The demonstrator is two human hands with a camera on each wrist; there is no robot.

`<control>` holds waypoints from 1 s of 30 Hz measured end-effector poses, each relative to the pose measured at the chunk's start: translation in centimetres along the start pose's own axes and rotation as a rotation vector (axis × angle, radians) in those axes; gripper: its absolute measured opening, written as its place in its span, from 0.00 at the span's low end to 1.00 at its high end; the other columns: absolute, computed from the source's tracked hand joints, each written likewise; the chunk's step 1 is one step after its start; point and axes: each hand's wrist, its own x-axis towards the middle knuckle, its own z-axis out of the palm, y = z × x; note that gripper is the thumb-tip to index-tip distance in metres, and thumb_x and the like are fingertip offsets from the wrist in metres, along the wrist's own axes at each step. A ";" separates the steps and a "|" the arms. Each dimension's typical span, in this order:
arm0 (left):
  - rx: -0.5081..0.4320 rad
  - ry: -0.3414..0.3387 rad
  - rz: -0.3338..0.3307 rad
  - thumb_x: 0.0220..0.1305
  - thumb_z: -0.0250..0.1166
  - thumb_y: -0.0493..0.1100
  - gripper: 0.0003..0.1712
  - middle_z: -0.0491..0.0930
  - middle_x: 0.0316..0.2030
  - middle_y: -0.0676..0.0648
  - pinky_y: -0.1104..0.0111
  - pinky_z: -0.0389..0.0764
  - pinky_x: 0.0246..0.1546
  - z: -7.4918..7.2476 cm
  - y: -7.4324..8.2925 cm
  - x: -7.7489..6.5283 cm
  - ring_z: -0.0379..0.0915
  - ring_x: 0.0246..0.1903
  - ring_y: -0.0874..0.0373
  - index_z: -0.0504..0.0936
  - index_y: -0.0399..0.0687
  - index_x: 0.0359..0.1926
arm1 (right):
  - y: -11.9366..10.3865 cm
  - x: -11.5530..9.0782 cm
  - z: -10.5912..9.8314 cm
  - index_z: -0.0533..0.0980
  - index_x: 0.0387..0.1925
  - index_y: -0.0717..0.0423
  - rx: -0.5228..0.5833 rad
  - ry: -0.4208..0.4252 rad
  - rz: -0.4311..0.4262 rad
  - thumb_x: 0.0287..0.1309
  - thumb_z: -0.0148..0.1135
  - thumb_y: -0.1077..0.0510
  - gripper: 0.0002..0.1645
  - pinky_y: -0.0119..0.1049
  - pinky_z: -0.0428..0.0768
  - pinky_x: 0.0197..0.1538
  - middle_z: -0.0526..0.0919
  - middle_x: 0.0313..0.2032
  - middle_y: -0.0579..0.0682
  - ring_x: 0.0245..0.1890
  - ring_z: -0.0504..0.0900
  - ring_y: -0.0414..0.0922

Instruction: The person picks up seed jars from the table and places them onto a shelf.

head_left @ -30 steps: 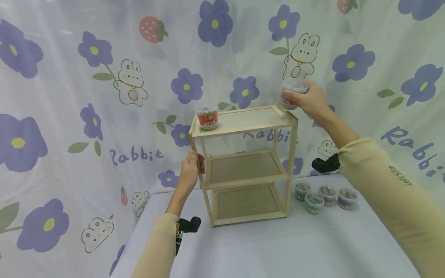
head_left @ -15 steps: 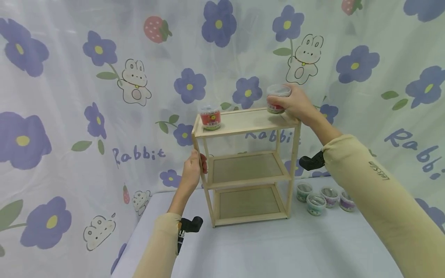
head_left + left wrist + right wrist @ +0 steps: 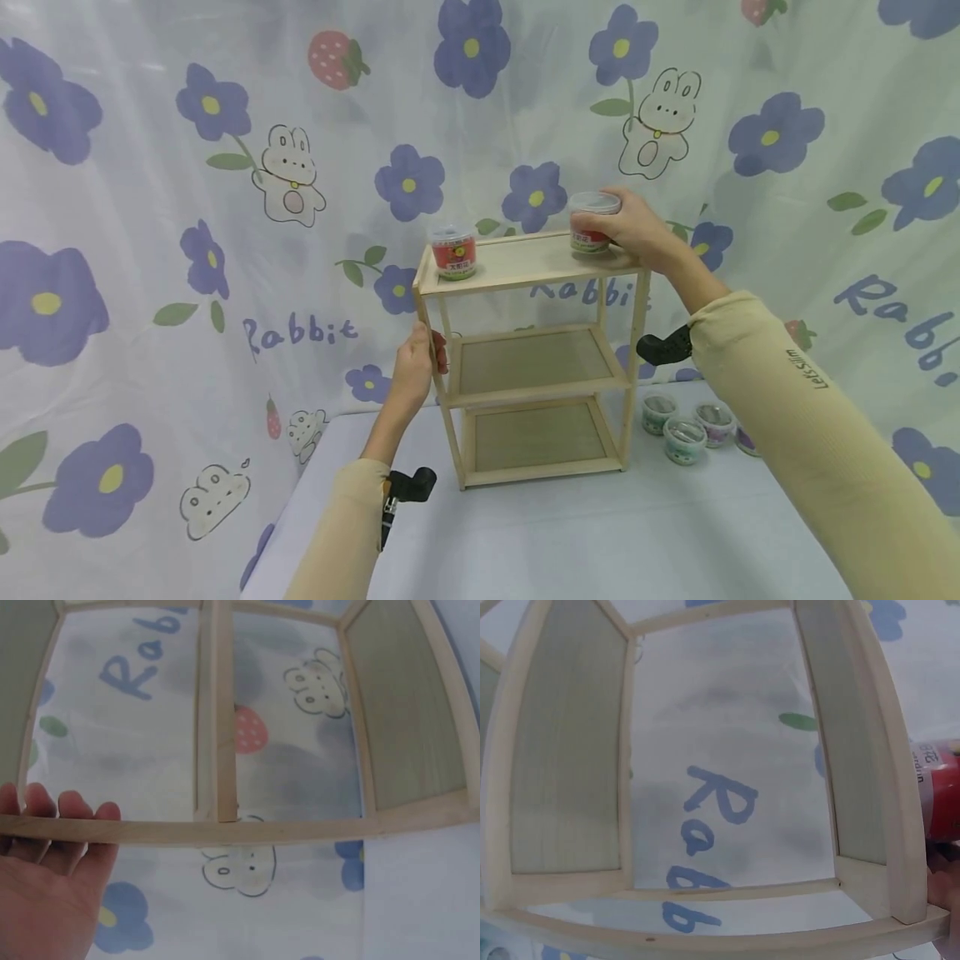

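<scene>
A three-tier wooden shelf rack (image 3: pixel 536 392) stands on the white table. My left hand (image 3: pixel 414 363) grips its front left post; in the left wrist view the fingers (image 3: pixel 69 806) curl behind the wood. My right hand (image 3: pixel 641 229) holds a clear-lidded plastic tub with a red label (image 3: pixel 588 242) at the right end of the top shelf, its base close over the board. In the right wrist view only part of that tub (image 3: pixel 941 791) and a bit of the hand show. A matching red-labelled tub (image 3: pixel 454 253) sits at the left end of the top shelf.
Right of the rack, several lidded tubs stand on the table (image 3: pixel 540 542): green-labelled ones (image 3: pixel 684 442) and purple-labelled ones (image 3: pixel 715 423), one partly behind the right sleeve. A curtain printed with flowers and rabbits (image 3: pixel 187 292) hangs behind and to the left.
My right hand has carried its tub left and down, from beyond the rack's right corner onto or just over the top shelf. The left hand keeps its grip on the post.
</scene>
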 end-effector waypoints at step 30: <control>-0.004 -0.048 -0.025 0.82 0.30 0.47 0.28 0.69 0.28 0.29 0.58 0.75 0.35 0.1 3.5 -1.6 0.68 0.27 0.40 0.71 0.36 0.34 | 0.5 -0.5 0.3 0.39 0.78 0.54 -0.090 -0.069 -0.023 0.61 0.63 0.38 0.60 0.52 0.57 0.73 0.54 0.73 0.64 0.71 0.59 0.56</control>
